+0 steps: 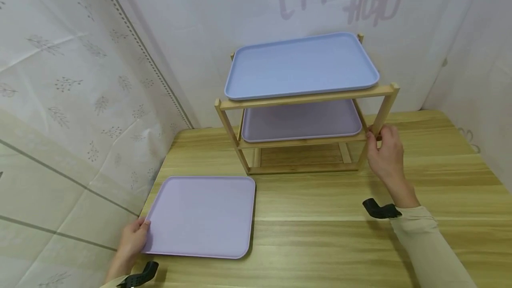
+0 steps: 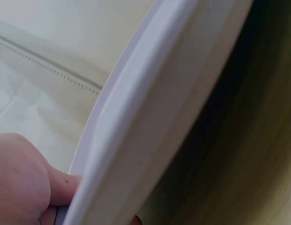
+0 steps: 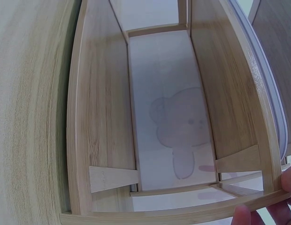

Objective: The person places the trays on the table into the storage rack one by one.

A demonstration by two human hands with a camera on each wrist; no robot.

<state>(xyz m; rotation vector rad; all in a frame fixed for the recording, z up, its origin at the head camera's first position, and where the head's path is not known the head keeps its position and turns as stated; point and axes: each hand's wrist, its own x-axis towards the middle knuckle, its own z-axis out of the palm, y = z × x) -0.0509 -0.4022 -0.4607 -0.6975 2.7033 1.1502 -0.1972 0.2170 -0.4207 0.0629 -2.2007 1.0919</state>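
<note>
My left hand [image 1: 133, 237] pinches the left edge of a light purple tray [image 1: 202, 217], thumb on the rim and fingers beneath. In the left wrist view the tray [image 2: 150, 103] slants up over the table, a dark shadow under it. At the right, my right hand [image 1: 387, 151] grips the front right post of a three-tier wooden rack [image 1: 308, 98] at its middle shelf. A blue tray [image 1: 302, 66] lies on the top tier, and a second purple tray [image 1: 302, 121] on the middle one. The right wrist view shows fingertips [image 3: 241, 215] curled round the rack's frame.
The rack stands toward the back of a wood-grain table [image 1: 320, 234]; its bottom tier [image 1: 304, 154] holds no tray. A patterned curtain [image 1: 100, 79] hangs along the left side, and a pale printed curtain [image 1: 192, 34] hangs behind the rack.
</note>
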